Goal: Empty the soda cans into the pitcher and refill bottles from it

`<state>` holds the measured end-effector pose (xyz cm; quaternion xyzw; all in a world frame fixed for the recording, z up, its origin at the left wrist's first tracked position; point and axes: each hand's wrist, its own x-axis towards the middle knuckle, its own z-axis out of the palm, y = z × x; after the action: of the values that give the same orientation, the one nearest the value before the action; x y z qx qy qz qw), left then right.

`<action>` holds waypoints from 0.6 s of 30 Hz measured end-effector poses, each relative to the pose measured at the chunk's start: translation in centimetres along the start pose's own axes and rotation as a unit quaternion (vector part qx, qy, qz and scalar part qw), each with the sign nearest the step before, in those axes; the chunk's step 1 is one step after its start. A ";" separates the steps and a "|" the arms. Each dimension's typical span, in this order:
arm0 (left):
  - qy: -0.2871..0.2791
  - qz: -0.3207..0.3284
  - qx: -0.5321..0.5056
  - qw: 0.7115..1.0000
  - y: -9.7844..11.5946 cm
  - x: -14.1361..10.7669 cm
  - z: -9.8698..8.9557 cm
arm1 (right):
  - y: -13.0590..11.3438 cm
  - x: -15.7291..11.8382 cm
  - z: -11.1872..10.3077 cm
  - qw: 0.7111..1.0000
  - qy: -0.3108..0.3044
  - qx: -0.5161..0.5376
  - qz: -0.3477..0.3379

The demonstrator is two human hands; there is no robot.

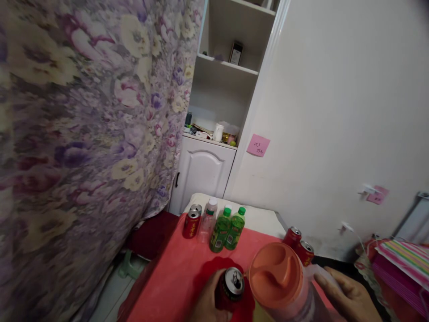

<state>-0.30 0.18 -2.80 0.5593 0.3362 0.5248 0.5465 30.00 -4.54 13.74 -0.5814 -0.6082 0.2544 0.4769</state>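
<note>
Near the bottom edge, my left hand (208, 298) is wrapped round a dark red can (231, 288) with its tab top facing up. Beside it, almost touching, is a translucent pitcher (303, 302) with an orange lid (276, 275). My right hand (348, 293) grips the pitcher's handle at its right side. Behind them on the red tablecloth (167, 273) stand two green-capped bottles (219, 235), a clear bottle (208, 221) with a white cap, and red cans (191, 224) at the left. Two more red cans (304, 253) stand behind the pitcher at the right.
A floral curtain (100, 112) hangs at the left. Behind the table is a white cabinet (206, 172) with shelves. Pink notes (258, 145) are stuck on the wall. Striped and magenta folded items (398, 273) lie at the far right, and a green stool (129, 266) stands low left.
</note>
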 end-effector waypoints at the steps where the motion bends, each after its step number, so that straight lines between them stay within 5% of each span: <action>1: 0.001 0.000 0.003 1.000 -0.1 0.0 0.0 | 0.5 0.2 -0.1 1.000 0.000 -0.002 0.003; 7: 0.003 0.003 0.006 1.000 0.3 0.1 0.2 | 3.2 1.2 -0.2 0.999 0.031 -0.011 -0.006; 18: 0.005 -0.023 -0.018 1.000 0.6 -0.2 0.0 | 3.2 1.1 -0.5 1.000 0.026 0.010 -0.004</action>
<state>-0.42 -0.12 -2.29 0.5386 0.3421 0.5214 0.5666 32.07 -2.98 11.53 -0.5802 -0.5958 0.2434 0.4992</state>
